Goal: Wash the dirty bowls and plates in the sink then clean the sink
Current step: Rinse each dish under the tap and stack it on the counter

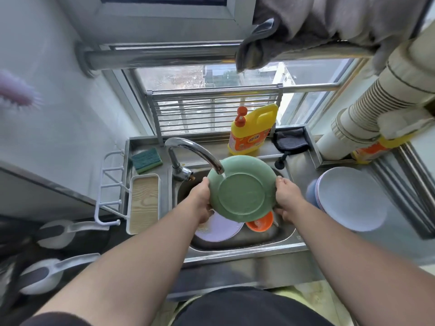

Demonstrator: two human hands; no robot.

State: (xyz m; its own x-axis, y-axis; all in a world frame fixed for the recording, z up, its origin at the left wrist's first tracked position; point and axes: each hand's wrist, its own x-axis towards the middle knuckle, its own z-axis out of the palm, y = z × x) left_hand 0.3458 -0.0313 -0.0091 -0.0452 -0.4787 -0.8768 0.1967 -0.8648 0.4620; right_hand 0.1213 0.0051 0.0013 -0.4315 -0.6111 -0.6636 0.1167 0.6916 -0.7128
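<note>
Head view: left hand (pixel 202 200) and right hand (pixel 287 199) grip green plate (pixel 242 187) by its rim.

Yellow detergent bottle (pixel 253 130) is parked on the ledge by the window, a dark cloth (pixel 290 140) just to its right. A green sponge (pixel 147 160) is laid at the back left corner, above a wood-patterned tray (pixel 144 203). Grey towel (pixel 306 24) is draped over the rail up top.
</note>
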